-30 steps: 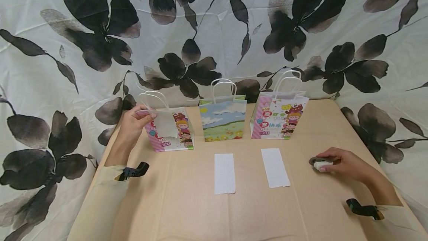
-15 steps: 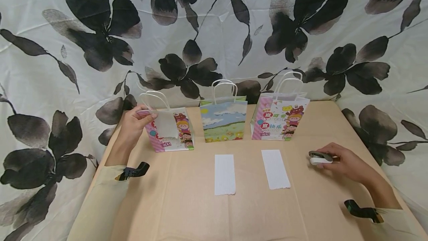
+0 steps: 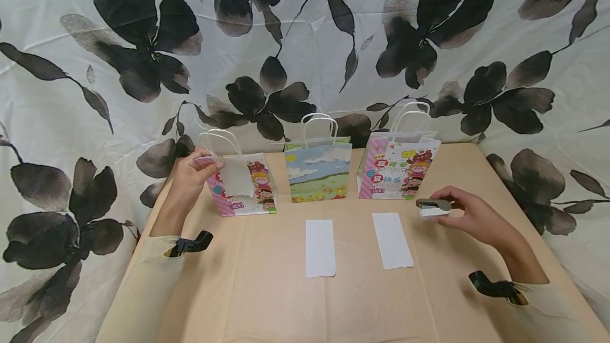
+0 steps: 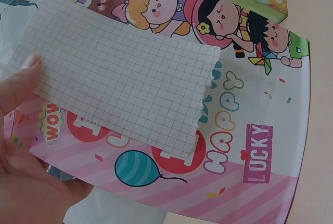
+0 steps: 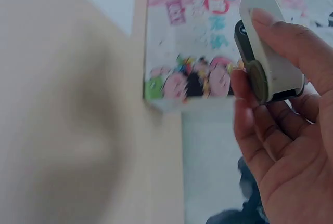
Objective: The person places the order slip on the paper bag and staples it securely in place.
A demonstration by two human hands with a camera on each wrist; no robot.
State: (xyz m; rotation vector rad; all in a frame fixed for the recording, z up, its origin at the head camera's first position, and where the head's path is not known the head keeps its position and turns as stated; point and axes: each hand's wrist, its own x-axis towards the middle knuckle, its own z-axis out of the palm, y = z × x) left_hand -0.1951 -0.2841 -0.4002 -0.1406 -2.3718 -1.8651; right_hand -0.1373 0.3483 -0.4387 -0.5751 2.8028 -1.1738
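Observation:
My left hand (image 3: 187, 180) pinches a slip of grid paper (image 4: 125, 73) against the front of the left paper gift bag (image 3: 262, 187). In the left wrist view its thumb lies on the paper, with the other fingers partly hidden behind the bag's edge. The bag is pink and white with cartoon figures and white handles. My right hand (image 3: 476, 219) holds a small grey-green and white stapler (image 3: 433, 206) in the air, between thumb and fingers. The stapler is just in front of the right gift bag (image 3: 395, 173), apart from it.
Between the two pink bags stands a gift bag with a meadow picture (image 3: 316, 171). Two more grid-paper slips lie on the table, one in the middle (image 3: 320, 247) and one to its right (image 3: 393, 241). A floral cloth (image 3: 333, 41) hangs behind the table (image 3: 267, 300).
My right hand has lifted the stapler and carried it leftward and away from me, toward the right bag. The left hand, paper and bag have stayed in place.

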